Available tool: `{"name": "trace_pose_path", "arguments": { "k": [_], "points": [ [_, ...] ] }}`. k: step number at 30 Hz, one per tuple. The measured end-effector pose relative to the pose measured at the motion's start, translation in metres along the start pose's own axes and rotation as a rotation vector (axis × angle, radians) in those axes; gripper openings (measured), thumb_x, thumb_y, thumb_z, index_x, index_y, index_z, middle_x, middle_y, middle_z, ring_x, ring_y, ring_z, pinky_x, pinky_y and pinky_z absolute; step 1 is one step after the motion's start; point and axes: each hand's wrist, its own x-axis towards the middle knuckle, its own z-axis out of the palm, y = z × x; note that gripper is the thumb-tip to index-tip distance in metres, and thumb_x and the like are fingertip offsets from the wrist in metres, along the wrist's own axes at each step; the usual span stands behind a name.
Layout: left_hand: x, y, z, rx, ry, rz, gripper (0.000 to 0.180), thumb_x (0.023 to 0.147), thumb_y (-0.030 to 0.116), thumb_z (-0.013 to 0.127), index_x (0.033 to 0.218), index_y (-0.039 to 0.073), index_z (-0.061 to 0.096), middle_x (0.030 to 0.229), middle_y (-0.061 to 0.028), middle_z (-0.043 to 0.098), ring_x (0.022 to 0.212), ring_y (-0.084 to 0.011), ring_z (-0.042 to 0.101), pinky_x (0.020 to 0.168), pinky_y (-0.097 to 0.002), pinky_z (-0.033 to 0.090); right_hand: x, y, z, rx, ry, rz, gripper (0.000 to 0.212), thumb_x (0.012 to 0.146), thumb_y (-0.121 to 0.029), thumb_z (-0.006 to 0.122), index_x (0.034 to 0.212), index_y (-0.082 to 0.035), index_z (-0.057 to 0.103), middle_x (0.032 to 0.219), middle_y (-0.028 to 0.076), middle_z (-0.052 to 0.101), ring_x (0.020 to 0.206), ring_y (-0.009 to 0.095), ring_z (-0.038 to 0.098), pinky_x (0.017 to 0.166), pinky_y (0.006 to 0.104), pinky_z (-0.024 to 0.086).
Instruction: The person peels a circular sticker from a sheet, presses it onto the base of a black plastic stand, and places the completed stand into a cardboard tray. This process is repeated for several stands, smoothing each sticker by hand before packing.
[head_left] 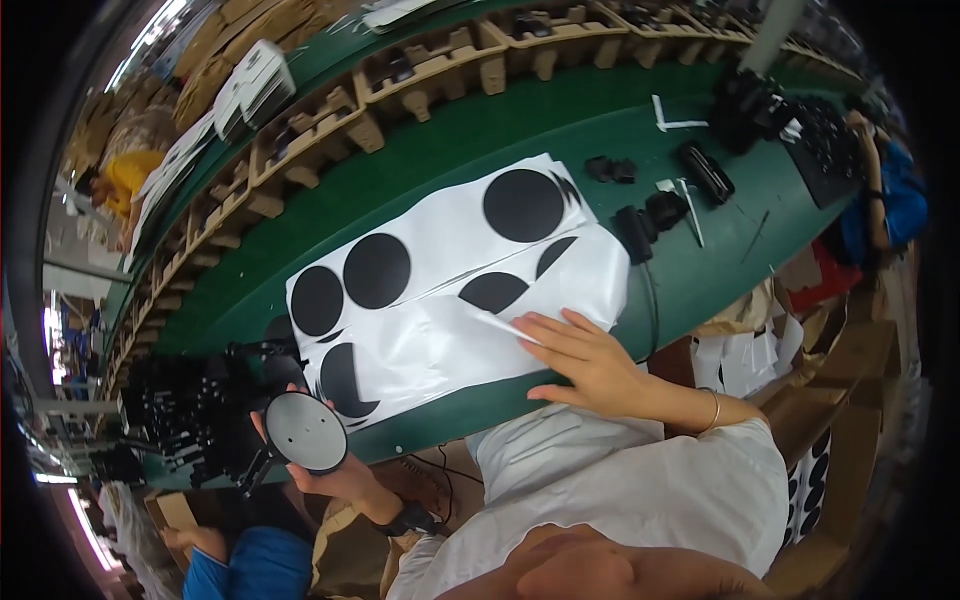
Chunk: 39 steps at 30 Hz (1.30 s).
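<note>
sheet point(425, 345) on table point(725, 285) | trays point(443, 82) behind | parts heap point(185, 405) left

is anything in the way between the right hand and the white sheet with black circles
Nothing visible: the right hand appears to rest directly on the white sheet. The round grey disc is in the left hand, off to the left.

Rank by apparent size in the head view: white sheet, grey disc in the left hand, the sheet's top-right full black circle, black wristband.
1. White sheet
2. Grey disc and top-right black circle: look alike, so unranked
3. Black wristband
</note>
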Motion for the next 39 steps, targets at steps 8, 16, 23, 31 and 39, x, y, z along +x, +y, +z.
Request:
{"name": "trace_pose_path", "arguments": {
  "k": [8, 16, 23, 31, 39],
  "points": [
    [-0.04, -0.013, 0.054, -0.083, -0.148, -0.084, 0.077, 0.081, 0.052, 0.04, 0.145, 0.014, 0.019, 0.129, -0.0238, 0.045, 0.119, -0.0366, 0.047, 0.09, -0.0476, 0.045, -0.154, 0.154, -0.118, -0.651, 1.734, 0.812, 0.045, 0.08, -0.001, 0.057, 0.124, 0.007, 0.049, 0.127, 0.026, 0.049, 0.118, 0.037, 0.047, 0.101, 0.0385, 0.033],
    [-0.05, -0.003, 0.049, -0.041, -0.073, -0.056, 0.085, 0.076, 0.054, 0.044, 0.144, 0.01, 0.019, 0.129, -0.0278, 0.043, 0.118, -0.0384, 0.047, 0.087, -0.0463, 0.047, -0.338, 0.362, 0.003, -0.331, 0.658, 1.662, 0.043, 0.075, -0.028, 0.061, 0.103, 0.005, 0.061, 0.103, 0.03, 0.059, 0.099, 0.042, 0.058, 0.085, 0.0474, 0.046],
    [-0.008, -0.007, -0.01, -0.084, -0.116, -0.086, 0.079, 0.079, 0.053, 0.04, 0.144, 0.012, 0.021, 0.128, -0.0278, 0.045, 0.116, -0.0384, 0.049, 0.086, -0.0463, 0.048, -0.321, 0.323, 0.066, 0.667, 0.577, 1.592, 0.034, 0.082, -0.022, 0.06, 0.106, 0.002, 0.061, 0.099, 0.015, 0.066, 0.091, 0.029, 0.062, 0.075, 0.0393, 0.05],
    [0.041, -0.017, -0.049, -0.129, -0.093, -0.11, 0.081, 0.077, 0.053, 0.043, 0.144, 0.012, 0.02, 0.128, -0.0285, 0.045, 0.115, -0.0383, 0.05, 0.085, -0.0443, 0.049, -0.055, 0.075, 0.015, -0.347, 1.682, 0.711, 0.018, 0.073, 0.008, 0.052, 0.09, 0.002, 0.056, 0.087, 0.008, 0.058, 0.077, 0.018, 0.055, 0.075, 0.0288, 0.045],
    [0.125, -0.022, -0.097, -0.06, 0.003, -0.097, 0.081, 0.078, 0.056, 0.04, 0.143, 0.012, 0.021, 0.125, -0.0266, 0.047, 0.113, -0.0369, 0.051, 0.084, -0.0439, 0.05, 0.209, -0.072, 0.094, 0.096, 0.373, 0.101, 0.031, 0.073, 0.011, 0.052, 0.102, 0.0, 0.056, 0.108, 0.011, 0.053, 0.097, 0.023, 0.053, 0.085, 0.0302, 0.042]
  ]
}}
